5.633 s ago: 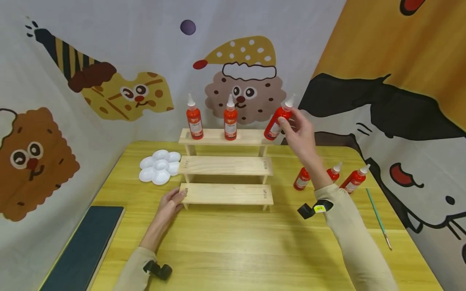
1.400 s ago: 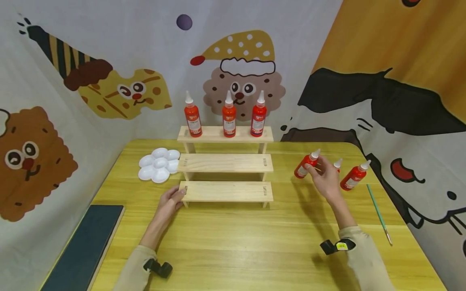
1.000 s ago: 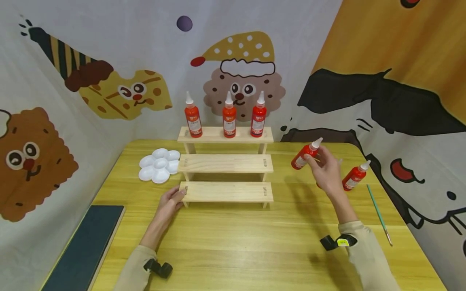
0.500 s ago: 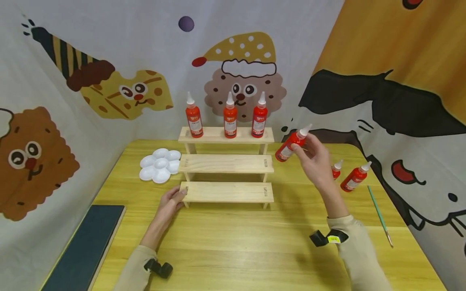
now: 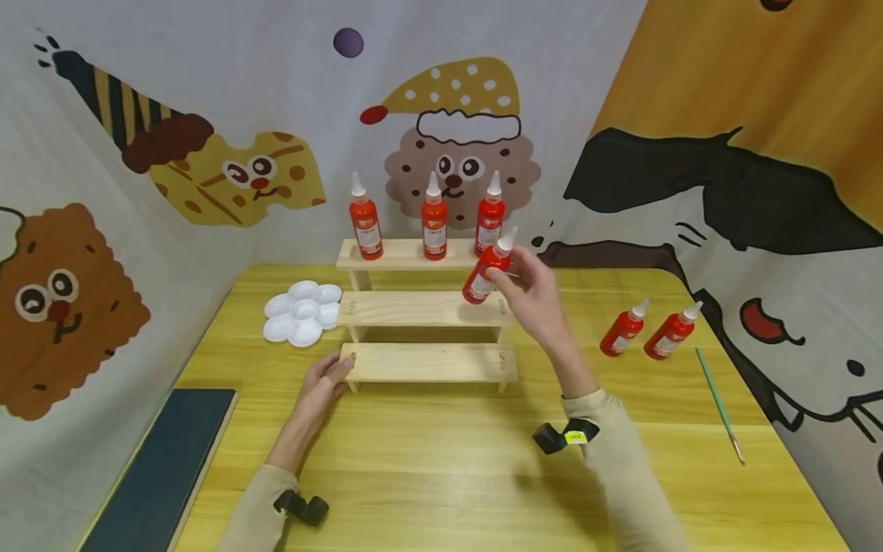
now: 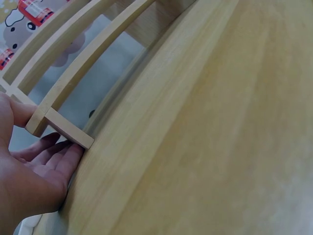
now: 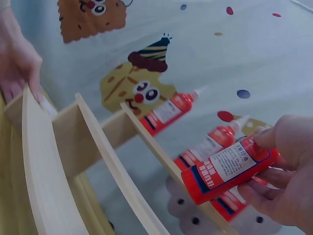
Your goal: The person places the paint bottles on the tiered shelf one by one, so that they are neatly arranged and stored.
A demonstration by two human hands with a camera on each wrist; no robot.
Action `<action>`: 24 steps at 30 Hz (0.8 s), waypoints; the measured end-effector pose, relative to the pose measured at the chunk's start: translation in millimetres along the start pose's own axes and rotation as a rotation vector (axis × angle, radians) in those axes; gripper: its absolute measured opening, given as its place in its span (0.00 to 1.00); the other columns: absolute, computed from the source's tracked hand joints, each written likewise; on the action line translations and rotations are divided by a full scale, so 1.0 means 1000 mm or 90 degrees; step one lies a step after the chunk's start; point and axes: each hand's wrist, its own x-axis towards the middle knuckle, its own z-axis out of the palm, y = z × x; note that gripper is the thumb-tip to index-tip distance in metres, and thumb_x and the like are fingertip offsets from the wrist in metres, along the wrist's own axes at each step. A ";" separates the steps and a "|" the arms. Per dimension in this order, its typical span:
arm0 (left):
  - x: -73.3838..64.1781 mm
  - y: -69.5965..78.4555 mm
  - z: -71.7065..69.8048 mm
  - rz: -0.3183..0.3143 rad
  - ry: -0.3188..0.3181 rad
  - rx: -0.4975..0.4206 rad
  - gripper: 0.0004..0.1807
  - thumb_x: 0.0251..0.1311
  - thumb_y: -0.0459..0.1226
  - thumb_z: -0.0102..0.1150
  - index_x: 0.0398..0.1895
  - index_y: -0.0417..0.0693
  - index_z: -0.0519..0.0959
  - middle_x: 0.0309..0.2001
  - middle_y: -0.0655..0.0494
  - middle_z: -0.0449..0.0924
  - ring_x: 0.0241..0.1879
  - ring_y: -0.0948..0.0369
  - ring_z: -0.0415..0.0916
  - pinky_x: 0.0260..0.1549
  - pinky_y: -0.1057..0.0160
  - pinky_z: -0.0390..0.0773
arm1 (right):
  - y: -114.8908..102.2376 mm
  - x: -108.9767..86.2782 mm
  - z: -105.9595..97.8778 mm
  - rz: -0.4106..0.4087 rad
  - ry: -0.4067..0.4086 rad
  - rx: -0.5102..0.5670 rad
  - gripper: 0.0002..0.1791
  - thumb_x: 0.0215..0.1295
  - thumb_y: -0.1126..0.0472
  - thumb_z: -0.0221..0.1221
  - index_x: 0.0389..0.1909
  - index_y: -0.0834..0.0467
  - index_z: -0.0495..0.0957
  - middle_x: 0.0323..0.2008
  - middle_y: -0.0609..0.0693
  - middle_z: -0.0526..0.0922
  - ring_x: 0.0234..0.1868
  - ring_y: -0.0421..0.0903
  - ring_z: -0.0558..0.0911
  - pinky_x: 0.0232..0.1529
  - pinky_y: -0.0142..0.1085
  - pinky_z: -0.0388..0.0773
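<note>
A three-step wooden stand [image 5: 428,309] is on the table. My left hand [image 5: 323,386] grips the left end of its lowest step, thumb on top and fingers down by the leg, as the left wrist view shows. My right hand [image 5: 534,299] holds a red paint bottle [image 5: 484,276] with a white nozzle between thumb and fingers. The bottle is tilted, over the right part of the middle step in the head view. Along the top step stand three similar bottles: a left one [image 5: 367,228], a centre one [image 5: 434,228] and a right one [image 5: 490,215], partly covered by the held bottle.
Two more red bottles stand on the table at the right, a nearer-in one [image 5: 622,332] and an outer one [image 5: 671,336]. A green-handled paintbrush [image 5: 720,402] lies beyond them. Left of the stand is a white flower-shaped palette [image 5: 303,313]; a dark flat board [image 5: 162,468] lies front left.
My right hand left one bottle upright at the top step's right end, then picked another off the table and carried it left to the middle step. My left hand stayed put.
</note>
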 end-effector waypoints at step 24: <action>-0.002 0.002 0.003 0.006 0.008 -0.014 0.30 0.76 0.37 0.50 0.74 0.31 0.60 0.70 0.28 0.66 0.45 0.73 0.80 0.50 0.73 0.81 | -0.003 0.030 0.136 -0.044 -0.156 0.010 0.25 0.66 0.63 0.67 0.63 0.63 0.76 0.54 0.61 0.85 0.53 0.54 0.84 0.58 0.40 0.82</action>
